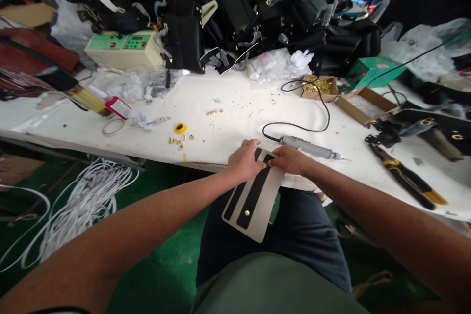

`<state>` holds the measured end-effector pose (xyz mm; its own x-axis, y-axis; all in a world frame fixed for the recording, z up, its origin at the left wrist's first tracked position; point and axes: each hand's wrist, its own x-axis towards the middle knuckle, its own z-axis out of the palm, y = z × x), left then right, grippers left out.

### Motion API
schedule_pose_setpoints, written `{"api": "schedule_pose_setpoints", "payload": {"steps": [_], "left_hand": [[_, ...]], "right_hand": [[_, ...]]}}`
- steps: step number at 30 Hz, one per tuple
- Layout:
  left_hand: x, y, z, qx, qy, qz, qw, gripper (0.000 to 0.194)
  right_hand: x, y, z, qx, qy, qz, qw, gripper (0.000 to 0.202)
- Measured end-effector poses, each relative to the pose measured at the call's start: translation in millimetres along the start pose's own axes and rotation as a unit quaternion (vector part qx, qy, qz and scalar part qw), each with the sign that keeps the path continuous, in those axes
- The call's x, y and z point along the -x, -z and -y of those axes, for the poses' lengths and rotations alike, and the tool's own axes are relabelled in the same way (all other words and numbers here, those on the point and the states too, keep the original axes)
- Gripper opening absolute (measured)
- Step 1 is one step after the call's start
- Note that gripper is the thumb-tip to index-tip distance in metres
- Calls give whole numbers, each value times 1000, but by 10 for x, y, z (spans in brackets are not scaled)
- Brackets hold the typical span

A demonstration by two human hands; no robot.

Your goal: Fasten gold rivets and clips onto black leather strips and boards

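A beige flat panel (262,208) with two black straps lies tilted over my lap at the table's front edge. One strap (254,195) has a gold stud near its lower end. My left hand (245,161) grips the panel's upper left edge, its thumb on the strap. On the upper right, my right hand (289,160) pinches the panel and the strap's end. The fingers under the panel are hidden. Just beyond my right hand lies a grey electric screwdriver (309,147) with a black cable.
Small gold fittings (176,142) and a yellow tape roll (180,128) lie left of centre. Pliers (408,176) rest at the right. Boxes, one with gold parts (320,89), stand farther back. Black bags (184,34) pile up behind a control box (123,50).
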<state>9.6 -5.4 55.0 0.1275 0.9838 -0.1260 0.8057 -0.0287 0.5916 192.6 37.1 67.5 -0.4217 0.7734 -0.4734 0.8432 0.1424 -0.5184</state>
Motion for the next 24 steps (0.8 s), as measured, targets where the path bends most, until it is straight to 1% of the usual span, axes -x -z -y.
{"api": "schedule_pose_setpoints", "payload": {"steps": [1, 2, 3, 4, 5, 6, 7, 10, 13, 14, 16, 18, 19, 21, 24], "left_hand": [[34, -27, 35, -11, -50, -30, 998, 67], [63, -61, 75, -20, -104, -51, 993, 59], [83, -97, 117, -25, -153, -61, 986, 46], [97, -135, 155, -27, -187, -63, 980, 33], [105, -170, 187, -27, -204, -62, 977, 22], [109, -200, 210, -27, -209, -61, 976, 16], [110, -223, 224, -26, -205, -63, 976, 15], [110, -254, 222, -23, -177, -69, 981, 18], [112, -249, 200, -21, -155, -66, 986, 17], [112, -245, 194, -21, -152, -64, 986, 17], [112, -237, 185, -20, -150, -62, 987, 18], [111, -225, 176, -19, -149, -62, 987, 19], [108, -219, 172, -19, -148, -63, 987, 18], [99, -206, 170, -19, -146, -68, 987, 15], [69, -193, 187, -16, -151, -71, 986, 12]], "right_hand": [[-2, 2, 4, -4, 0, -1, 1000, 25], [-4, 4, 7, -8, 0, -3, 1000, 25], [-8, 5, 9, -12, 0, -4, 1000, 25], [-13, 6, 8, -17, -1, -5, 1000, 25], [-20, 6, 6, -23, -3, -5, 1000, 25], [-26, 5, 1, -28, -5, -4, 1000, 25], [-33, 3, -6, -33, -7, -2, 999, 24], [-39, -12, -40, -53, -16, -4, 998, 22], [-9, -56, -84, -76, -22, -30, 996, 17], [12, -80, -100, -83, -22, -42, 995, 18], [77, -141, -130, -99, -26, -81, 991, 31], [180, -212, -162, -113, -28, -146, 982, 40], [245, -243, -181, -120, -25, -182, 976, 40], [391, -279, -240, -131, -4, -246, 960, 34], [609, -212, -426, -137, 25, -317, 938, 22]]}}
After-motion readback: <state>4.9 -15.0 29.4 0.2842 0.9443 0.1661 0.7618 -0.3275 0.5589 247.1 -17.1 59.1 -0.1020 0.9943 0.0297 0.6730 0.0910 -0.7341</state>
